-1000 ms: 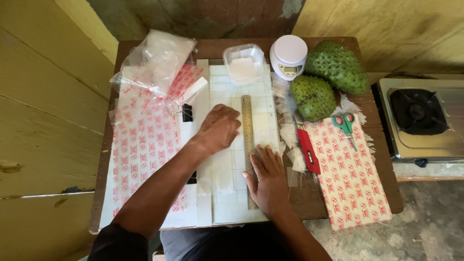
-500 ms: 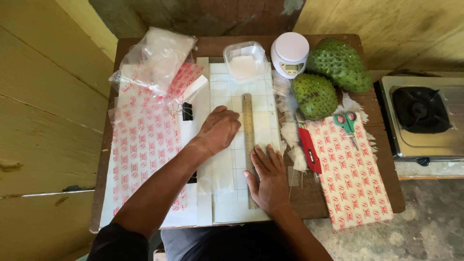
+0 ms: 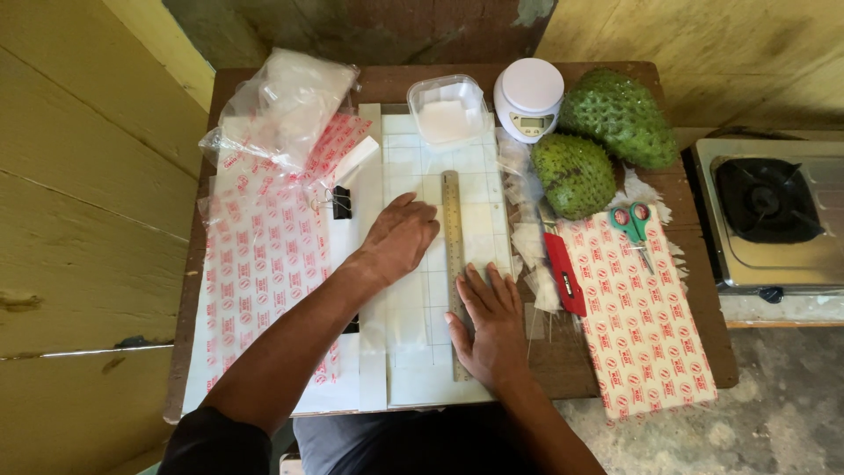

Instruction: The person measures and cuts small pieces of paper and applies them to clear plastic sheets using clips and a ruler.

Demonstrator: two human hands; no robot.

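Observation:
My left hand rests palm down on a white gridded sheet, its fingers curled beside the left edge of a metal ruler. The ruler lies lengthwise down the middle of the sheet. My right hand lies flat with fingers spread over the ruler's near end and the sheet to its right. Neither hand grips anything.
On the wooden table: red-printed plastic sheets at left and right, clear bags, a black binder clip, a plastic tub, a small white scale, two green spiky fruits, green scissors, a red cutter. A gas stove stands at right.
Both hands stay pressed in about the same place on the sheet and ruler; only the camera view shifts slightly.

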